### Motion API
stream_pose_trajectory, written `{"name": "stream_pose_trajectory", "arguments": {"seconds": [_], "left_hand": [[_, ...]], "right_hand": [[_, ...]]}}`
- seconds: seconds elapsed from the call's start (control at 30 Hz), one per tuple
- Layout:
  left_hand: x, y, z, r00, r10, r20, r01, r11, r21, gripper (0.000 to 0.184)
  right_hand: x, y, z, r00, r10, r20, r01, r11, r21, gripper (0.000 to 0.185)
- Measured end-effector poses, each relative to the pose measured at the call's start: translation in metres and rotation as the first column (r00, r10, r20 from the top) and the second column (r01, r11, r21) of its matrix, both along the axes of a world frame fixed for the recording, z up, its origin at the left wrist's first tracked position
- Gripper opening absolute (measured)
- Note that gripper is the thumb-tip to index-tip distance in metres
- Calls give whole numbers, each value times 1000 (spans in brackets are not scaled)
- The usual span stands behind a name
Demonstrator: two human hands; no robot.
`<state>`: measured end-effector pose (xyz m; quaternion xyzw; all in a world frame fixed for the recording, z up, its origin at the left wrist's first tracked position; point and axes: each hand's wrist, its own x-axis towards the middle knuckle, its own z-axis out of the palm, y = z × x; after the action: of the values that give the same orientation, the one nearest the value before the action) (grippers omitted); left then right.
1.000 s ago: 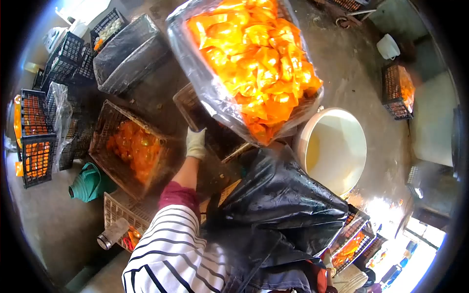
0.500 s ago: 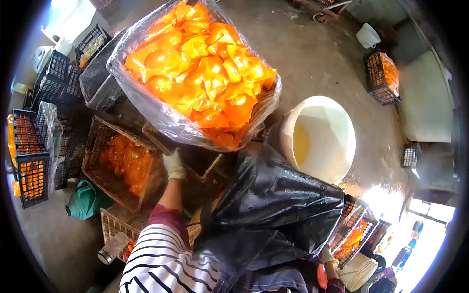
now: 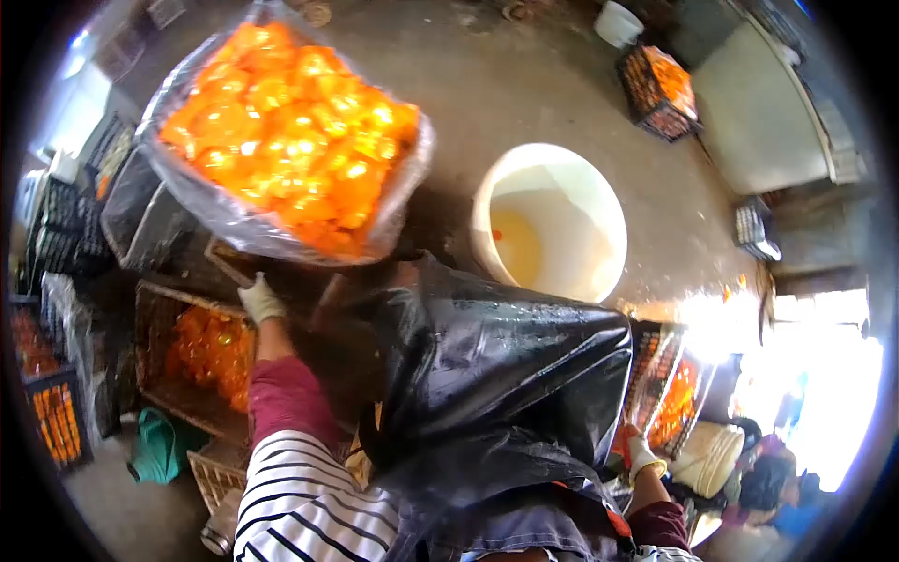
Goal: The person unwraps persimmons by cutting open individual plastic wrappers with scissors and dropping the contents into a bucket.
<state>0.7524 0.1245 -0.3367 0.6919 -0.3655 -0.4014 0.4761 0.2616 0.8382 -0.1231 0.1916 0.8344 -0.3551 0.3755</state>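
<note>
My left hand (image 3: pixel 263 300), in a pale glove, is at the right rim of a brown crate (image 3: pixel 150 365) that holds orange film-wrapped pieces (image 3: pixel 208 351). Its thumb and a finger show apart, with nothing visible between them. My right hand (image 3: pixel 646 456), also gloved, is low on the right beside a tilted crate (image 3: pixel 646 375) of orange pieces (image 3: pixel 676 403). Its fingers look closed, and something small and reddish shows at their tips, too blurred to name. A wet black plastic apron (image 3: pixel 506 365) spreads over my lap between the hands.
Ahead on the left stands a plastic-lined crate (image 3: pixel 403 201) heaped with glossy orange pieces (image 3: pixel 290 131). A white bucket (image 3: pixel 590 215) with yellowish liquid is in front of me. Dark crates (image 3: pixel 56 421), a green can-like object (image 3: pixel 159 454) and a pale bucket (image 3: pixel 707 459) surround me.
The view has swung, so the lined crate and white bucket appear farther left. My left hand is now closer to the brown crate's rim. My right hand has come up further into view.
</note>
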Motion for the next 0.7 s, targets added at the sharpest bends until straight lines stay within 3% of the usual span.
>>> {"name": "stream_pose_trajectory", "arguments": {"seconds": [0.03, 0.1, 0.13, 0.17, 0.2, 0.23, 0.27, 0.3, 0.33, 0.37, 0.4, 0.47, 0.5, 0.53, 0.57, 0.6, 0.63, 0.7], "left_hand": [[1, -13, 1, 1000, 5, -15, -4, 1000, 27, 45], [-35, -8, 67, 982, 58, 178, -99, 967, 235, 46], [-36, -11, 65, 956, 69, 284, -139, 962, 233, 50], [-28, -15, 49, 960, 44, 277, -114, 964, 242, 49], [-16, -23, 27, 963, 23, 268, -90, 966, 244, 49], [-8, -29, 17, 966, 3, 259, -66, 969, 237, 48], [-15, -22, 28, 999, -16, -52, 22, 992, 127, 46], [-27, -5, 35, 931, -69, -358, 75, 997, 3, 44], [-38, 17, 44, 771, -140, -621, 80, 989, -123, 42], [-37, 38, 43, 836, -146, -529, 83, 986, -142, 40], [-37, 68, 42, 889, -172, -425, 117, 982, -151, 38], [-43, 134, 42, 952, -237, -192, 211, 966, -146, 37], [-46, 163, 47, 932, -359, -53, 358, 933, -21, 38], [-50, 192, 53, 864, -497, 79, 488, 866, 106, 39], [-52, 215, 58, 702, -695, 155, 616, 701, 359, 42], [-57, 237, 42, 637, -731, -245, 712, 435, 551, 41], [-53, 264, 38, 593, -511, -622, 796, 259, 547, 43], [-56, 285, 46, 479, -588, -652, 788, -39, 615, 43]], "right_hand": [[4, 26, -12, 986, -119, -118, 106, 989, -104, 31], [-5, 89, -12, 949, -272, 159, 293, 948, -125, 15], [5, 96, -6, 942, -245, 230, 280, 951, -132, 16], [15, 90, 4, 930, -212, 301, 264, 953, -147, 18], [31, 77, 1, 932, -334, 141, 334, 942, 26, 20], [30, 78, -12, 880, -369, 299, 418, 900, -121, 21], [37, 74, -28, 872, -390, 296, 453, 873, -182, 20], [41, 69, -42, 863, -414, 289, 483, 842, -239, 20], [42, 76, -71, 977, -193, 91, 212, 929, -302, 21], [58, 30, -58, 940, -333, 70, 340, 930, -138, 22], [67, -5, -51, 928, -366, 63, 370, 927, -57, 22], [72, -14, -49, 933, -346, 100, 351, 935, -42, 23], [73, -19, -47, 935, -331, 123, 339, 940, -48, 23], [77, -20, -42, 935, -324, 143, 333, 942, -49, 23], [77, -20, -41, 934, -319, 161, 330, 943, -45, 24], [76, -23, -42, 934, -312, 175, 324, 945, -42, 24], [75, -26, -42, 933, -304, 192, 317, 948, -37, 24], [77, -36, -45, 924, -310, 223, 320, 947, -9, 25]]}}
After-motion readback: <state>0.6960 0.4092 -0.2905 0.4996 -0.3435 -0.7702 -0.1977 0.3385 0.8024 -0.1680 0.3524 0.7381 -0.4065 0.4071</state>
